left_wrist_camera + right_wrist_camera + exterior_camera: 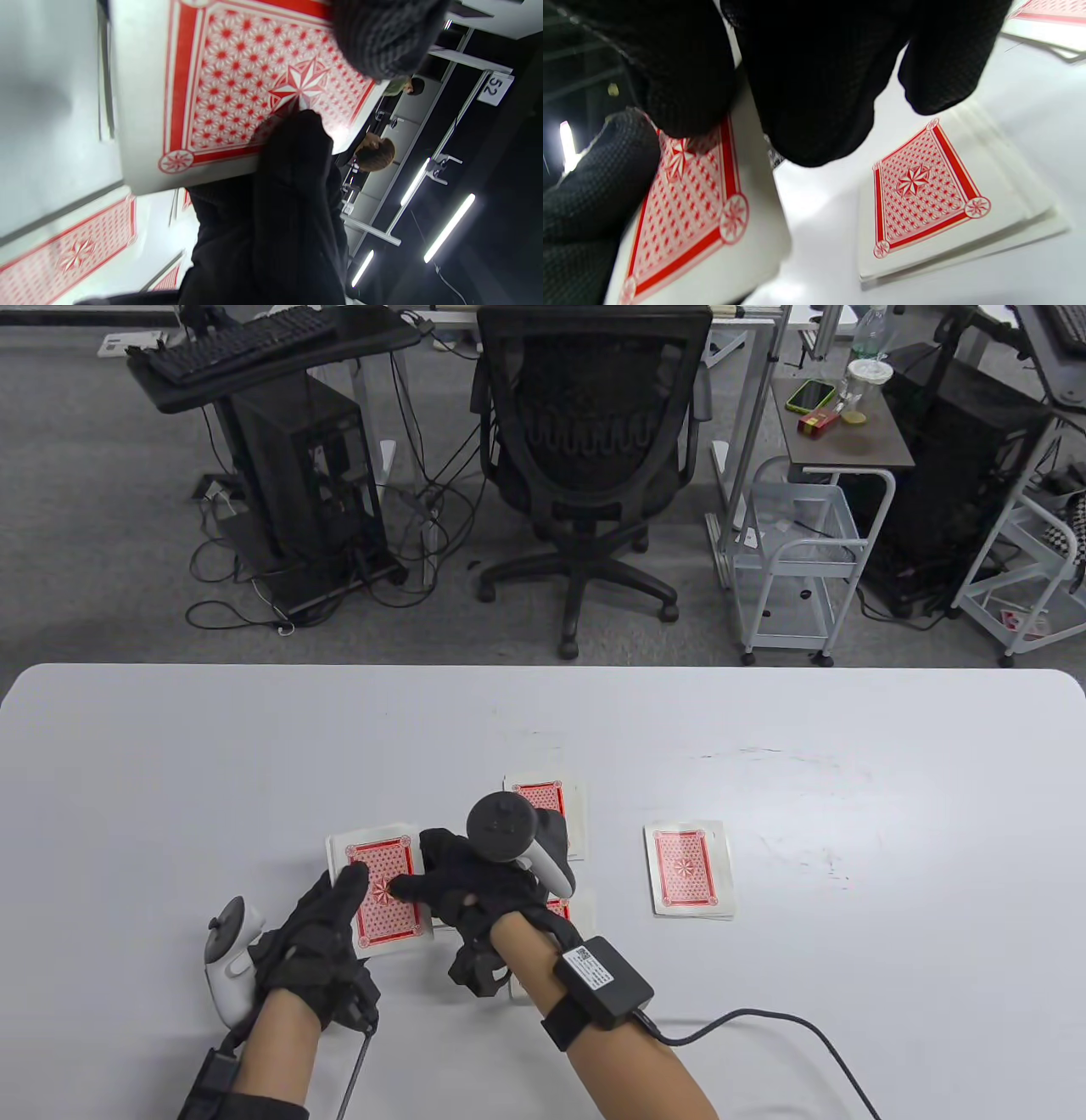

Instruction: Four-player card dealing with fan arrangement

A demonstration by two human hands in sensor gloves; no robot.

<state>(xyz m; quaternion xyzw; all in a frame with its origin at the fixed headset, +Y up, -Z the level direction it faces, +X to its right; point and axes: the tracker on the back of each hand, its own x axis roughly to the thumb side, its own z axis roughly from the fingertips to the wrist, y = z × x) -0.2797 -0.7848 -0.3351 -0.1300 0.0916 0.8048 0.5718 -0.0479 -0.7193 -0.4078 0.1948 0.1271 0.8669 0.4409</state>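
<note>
Deck (pixel 383 891) — between both hands' fingertips

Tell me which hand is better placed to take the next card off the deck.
The right hand. Its fingertips already touch the top card of the deck, while the left hand holds the deck from below with its thumb on top, so it is busy supporting it.

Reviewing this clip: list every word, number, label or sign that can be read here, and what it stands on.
"52": white tag on a rail in the background, left wrist view.
Sticker on the black box strapped to the right forearm: print too small to read.
Red packet on the side table: print too small to read.
Card backs: star pattern only, no text.
</note>
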